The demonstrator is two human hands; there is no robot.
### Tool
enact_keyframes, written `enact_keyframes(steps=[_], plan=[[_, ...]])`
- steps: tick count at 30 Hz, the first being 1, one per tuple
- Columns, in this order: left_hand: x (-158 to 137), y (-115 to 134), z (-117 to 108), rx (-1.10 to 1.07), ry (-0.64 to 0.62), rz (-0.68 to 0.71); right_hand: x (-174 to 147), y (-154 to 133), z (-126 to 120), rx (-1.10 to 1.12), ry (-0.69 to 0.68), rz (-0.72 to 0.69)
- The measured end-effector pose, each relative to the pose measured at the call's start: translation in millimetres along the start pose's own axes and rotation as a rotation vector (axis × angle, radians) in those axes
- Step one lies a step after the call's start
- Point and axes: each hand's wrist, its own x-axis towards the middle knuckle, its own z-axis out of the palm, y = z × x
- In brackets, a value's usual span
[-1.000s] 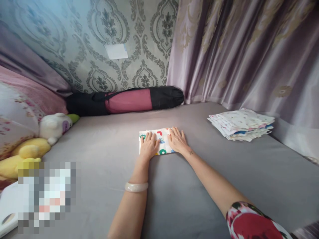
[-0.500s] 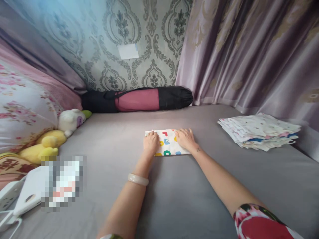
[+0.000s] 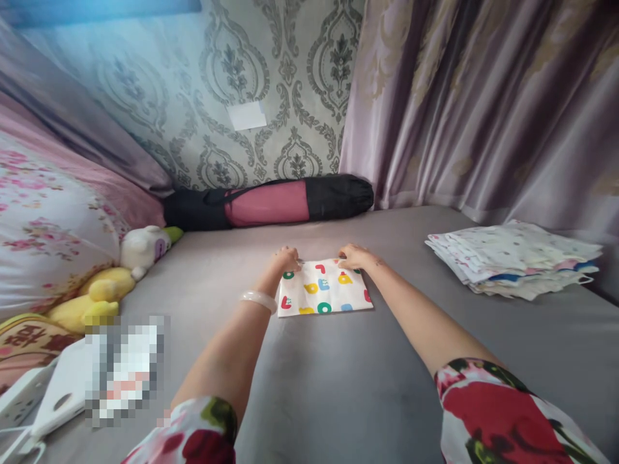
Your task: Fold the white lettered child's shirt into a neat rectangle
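A white folded cloth [image 3: 324, 290] printed with colourful letters lies flat on the grey bed sheet [image 3: 338, 386] in front of me. At its far left corner, my left hand [image 3: 286, 259] has its fingers curled over the edge, with the thumb on the near side. My right hand [image 3: 355, 256] pinches the same far edge closer to the right corner. The fingertips of both hands are partly hidden behind the edge. A pale bangle [image 3: 258, 300] circles my left wrist.
To the right lies a stack of folded printed cloths [image 3: 512, 258]. A black and pink long bag [image 3: 268, 201] rests along the wall. On the left are plush toys [image 3: 145, 248], a floral pillow [image 3: 53, 238], a white flat device [image 3: 68, 380] and a power strip [image 3: 22, 393].
Both hands have moved from lying flat on top of the cloth to its far edge, where the fingers now curl around it. More of the print shows. The view has tilted slightly.
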Motion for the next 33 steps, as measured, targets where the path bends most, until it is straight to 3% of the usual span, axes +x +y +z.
enact_keyframes(steps=[5, 9, 21, 26, 33], plan=[[7.1, 6.5, -7.9, 0.155, -0.162, 0.025, -2.0, -3.0, -3.8, 0.017, -0.018, -0.016], [11.4, 6.8, -7.3, 0.176, -0.214, 0.034, -4.5, -4.6, -3.1, 0.024, -0.006, -0.020], [-21.2, 6.4, 1.9, 0.156, -0.042, 0.060, -16.4, -2.3, 8.7, 0.034, 0.084, -0.099], [-37.7, 5.9, -16.7, 0.096, 0.010, 0.123, -18.9, 2.2, -1.1, 0.026, 0.085, -0.189], [-47.9, -2.3, -60.8, -0.055, -0.087, 0.286, -31.8, 9.9, -40.8, 0.081, 0.024, -0.317]])
